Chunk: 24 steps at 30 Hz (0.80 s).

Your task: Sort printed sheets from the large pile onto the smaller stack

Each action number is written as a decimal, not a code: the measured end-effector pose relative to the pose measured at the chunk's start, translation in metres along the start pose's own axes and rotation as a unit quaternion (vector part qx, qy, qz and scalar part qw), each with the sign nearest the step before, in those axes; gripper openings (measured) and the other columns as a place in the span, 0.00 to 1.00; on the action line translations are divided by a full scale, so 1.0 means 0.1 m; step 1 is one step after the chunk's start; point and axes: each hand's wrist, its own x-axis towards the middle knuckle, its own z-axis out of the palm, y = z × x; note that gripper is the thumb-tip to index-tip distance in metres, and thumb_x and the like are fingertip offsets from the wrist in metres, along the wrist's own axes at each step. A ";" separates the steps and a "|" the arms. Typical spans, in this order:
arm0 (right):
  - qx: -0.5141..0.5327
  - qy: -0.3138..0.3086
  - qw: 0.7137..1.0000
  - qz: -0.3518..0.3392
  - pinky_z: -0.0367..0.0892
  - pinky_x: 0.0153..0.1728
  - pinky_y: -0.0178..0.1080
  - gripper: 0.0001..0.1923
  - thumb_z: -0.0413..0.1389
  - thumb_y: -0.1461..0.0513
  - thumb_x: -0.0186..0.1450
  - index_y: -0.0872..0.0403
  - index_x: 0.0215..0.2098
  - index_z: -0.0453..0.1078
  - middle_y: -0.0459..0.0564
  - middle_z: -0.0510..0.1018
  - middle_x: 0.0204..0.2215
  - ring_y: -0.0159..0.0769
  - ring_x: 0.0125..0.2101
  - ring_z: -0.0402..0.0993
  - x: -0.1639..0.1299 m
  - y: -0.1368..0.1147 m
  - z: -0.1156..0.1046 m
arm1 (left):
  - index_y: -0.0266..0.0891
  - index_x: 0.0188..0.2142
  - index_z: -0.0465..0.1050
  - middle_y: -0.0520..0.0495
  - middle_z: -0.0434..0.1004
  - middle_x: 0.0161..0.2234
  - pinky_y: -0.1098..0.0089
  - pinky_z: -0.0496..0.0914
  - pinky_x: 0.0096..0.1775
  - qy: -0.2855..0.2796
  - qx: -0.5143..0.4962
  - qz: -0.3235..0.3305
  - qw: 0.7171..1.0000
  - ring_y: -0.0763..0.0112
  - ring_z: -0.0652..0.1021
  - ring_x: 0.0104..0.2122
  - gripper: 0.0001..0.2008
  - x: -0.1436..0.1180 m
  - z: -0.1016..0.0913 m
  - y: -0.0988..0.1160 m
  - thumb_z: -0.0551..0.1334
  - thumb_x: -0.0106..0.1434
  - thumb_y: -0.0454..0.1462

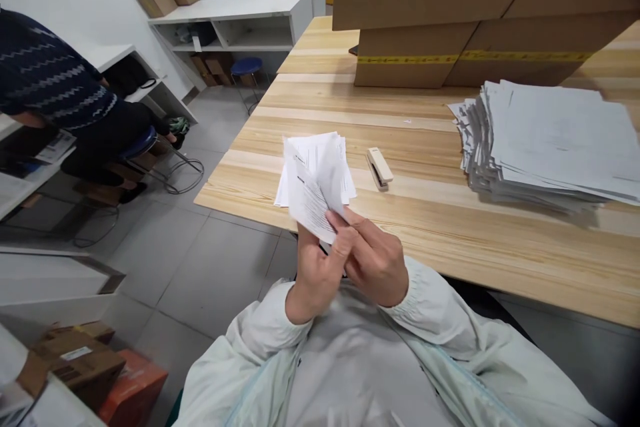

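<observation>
Printed paper sheets [311, 203] are held between both my hands, bent along the middle and fanned at the top. My left hand [320, 267] is closed around their lower left side, with its thumb near the bottom corner. The fingers of my right hand [377, 257] pinch the lower right edge. Behind the held sheets, a small stack of printed papers [350, 187] lies near the table's front left edge. A cream stapler [379, 168] lies on the table just right of that stack, apart from both hands.
A tall uneven pile of papers [565, 137] stands on the right of the wooden table [425, 233]. Large cardboard boxes [415, 53] stand at the back. A person [55, 73] sits on a blue stool [143, 143] at left. More boxes [75, 360] lie lower left.
</observation>
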 end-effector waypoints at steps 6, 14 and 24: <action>0.068 0.024 0.997 0.029 0.75 0.42 0.41 0.18 0.52 0.63 0.69 0.48 0.53 0.77 0.53 0.79 0.53 0.42 0.45 0.80 0.01 0.07 -0.04 | 0.45 0.65 0.62 0.43 0.71 0.62 0.58 0.65 0.65 -0.020 -0.069 -0.030 0.997 0.59 0.67 0.65 0.28 0.05 -0.11 -0.07 0.45 0.73 0.52; 0.363 0.114 0.868 0.320 0.75 0.41 0.45 0.15 0.63 0.48 0.61 0.45 0.41 0.79 0.48 0.84 0.40 0.46 0.41 0.80 -0.08 0.62 -0.24 | 0.51 0.69 0.52 0.42 0.61 0.68 0.57 0.69 0.60 -0.017 -0.057 -0.051 0.997 0.58 0.65 0.66 0.32 0.43 -0.52 -0.04 0.49 0.69 0.57; 0.347 0.088 0.901 0.247 0.75 0.38 0.39 0.10 0.64 0.54 0.62 0.47 0.41 0.81 0.45 0.85 0.38 0.38 0.36 0.80 -0.40 0.92 -0.28 | 0.38 0.52 0.77 0.46 0.83 0.48 0.62 0.64 0.63 -0.112 -0.448 -0.356 0.813 0.60 0.75 0.58 0.17 0.29 -0.21 -0.06 0.59 0.69 0.42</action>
